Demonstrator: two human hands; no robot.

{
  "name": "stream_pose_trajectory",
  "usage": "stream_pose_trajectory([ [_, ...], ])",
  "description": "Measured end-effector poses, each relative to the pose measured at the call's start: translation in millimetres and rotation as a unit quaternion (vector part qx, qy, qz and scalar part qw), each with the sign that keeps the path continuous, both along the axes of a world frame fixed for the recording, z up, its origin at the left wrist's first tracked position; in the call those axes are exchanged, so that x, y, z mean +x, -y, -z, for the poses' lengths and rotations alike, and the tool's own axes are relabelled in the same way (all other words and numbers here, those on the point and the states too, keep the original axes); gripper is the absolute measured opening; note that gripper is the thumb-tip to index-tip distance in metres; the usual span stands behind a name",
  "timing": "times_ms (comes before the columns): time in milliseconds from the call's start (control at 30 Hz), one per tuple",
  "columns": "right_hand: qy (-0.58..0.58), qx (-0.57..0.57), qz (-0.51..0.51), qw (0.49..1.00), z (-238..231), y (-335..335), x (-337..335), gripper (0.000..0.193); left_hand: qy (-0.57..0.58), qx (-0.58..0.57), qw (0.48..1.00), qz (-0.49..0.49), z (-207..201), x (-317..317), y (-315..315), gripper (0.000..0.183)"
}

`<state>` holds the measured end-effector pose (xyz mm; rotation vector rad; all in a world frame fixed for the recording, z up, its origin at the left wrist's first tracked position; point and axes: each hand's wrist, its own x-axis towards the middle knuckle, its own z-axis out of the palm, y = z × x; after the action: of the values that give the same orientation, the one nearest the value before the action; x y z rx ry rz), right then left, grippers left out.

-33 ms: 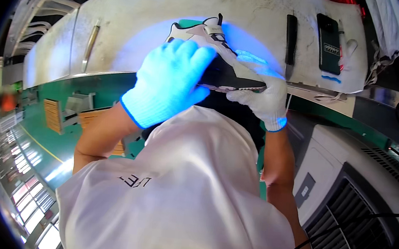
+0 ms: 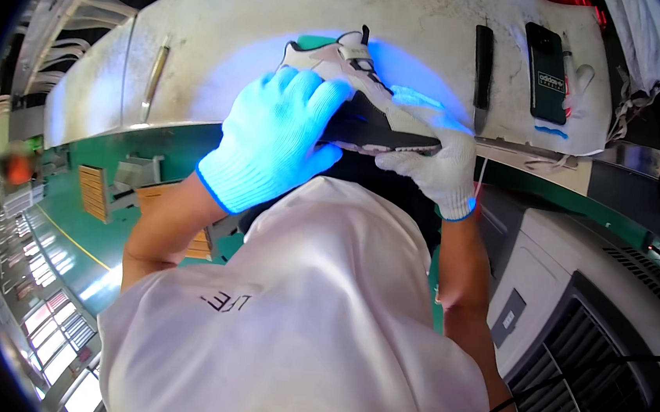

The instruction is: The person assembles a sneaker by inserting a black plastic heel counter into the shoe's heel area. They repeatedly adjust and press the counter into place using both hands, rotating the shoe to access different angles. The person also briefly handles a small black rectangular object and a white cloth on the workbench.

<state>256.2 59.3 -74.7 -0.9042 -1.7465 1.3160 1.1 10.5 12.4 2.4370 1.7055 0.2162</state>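
A white, grey and black sneaker [image 2: 369, 123] is held on its side at the near edge of the worktable, its sole edge toward me. My left hand [image 2: 277, 139], in a knitted white glove lit bright blue, closes over the side of the shoe at its left, thumb near the sole edge. In the same kind of glove, my right hand [image 2: 447, 165] grips the right end of the shoe, thumb toward me below the sole and fingers on the far side. The left palm and the part of the shoe under it are hidden.
On the pale, stained worktable [image 2: 226, 48] lie a silver pen [image 2: 155, 81] at left, a black-handled knife [image 2: 482, 66], a dark phone [image 2: 546, 72] and a small blue strip [image 2: 551, 132] at right. A grey-white vented machine [image 2: 554, 249] stands at my right, with a black cable [image 2: 566, 373] crossing it.
My left hand has shifted very slightly left over the shoe, showing a little more of the black side panel. The right hand keeps its grip.
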Motion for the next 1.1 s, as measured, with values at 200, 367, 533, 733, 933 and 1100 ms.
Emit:
stream_pose_trajectory([
  [200,0.007,-0.122,-0.006,0.992,-5,1,0,0.071,0.121,0.016,0.992,-0.018,11,0,-11,0.064],
  [367,0.052,0.077,-0.019,0.996,0,-5,4,0.076,0.125,-0.014,0.991,-0.043,13,0,-15,0.061],
  [533,0.091,0.08,-0.033,0.992,-10,-10,4,0.082,0.143,-0.093,0.984,-0.057,3,-1,-28,0.057],
  [733,0.185,-0.024,-0.063,0.98,-64,-16,-28,0.078,0.183,-0.112,0.976,0.025,7,-16,-49,0.057],
  [933,0.197,-0.06,-0.033,0.978,-56,-24,-43,0.052,0.097,-0.154,0.982,0.056,-4,-11,-62,0.065],
  [1100,0.248,0.003,0.111,0.962,-45,-12,-42,0.036,0.483,-0.275,0.827,0.082,13,-55,-75,0.052],
])
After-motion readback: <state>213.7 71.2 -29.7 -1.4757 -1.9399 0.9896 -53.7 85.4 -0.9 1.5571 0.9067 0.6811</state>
